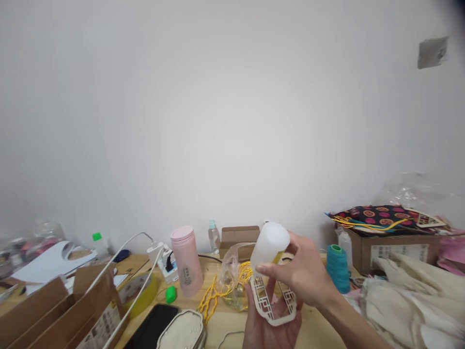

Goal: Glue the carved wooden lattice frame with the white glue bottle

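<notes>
A plain white wall (218, 111) filled most of the view, evenly lit (one small grey patch (432, 52) sat high at the right). Below it ran a light wooden table (218, 320).

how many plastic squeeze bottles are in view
4: one tipped in the right hand, green-capped bottle far left, clear bottle behind the pink tumbler, white bottle by the teal thread spool. Clutter may hide more.

Both hands are bare, with no gloves, rings or watch in view. The right hand (307, 276) leads back from its grip into a bare wrist and forearm, with no sleeve showing. The left hand (271, 327) shows only its fingers and palm, its wrist cut off by the frame edge.
</notes>
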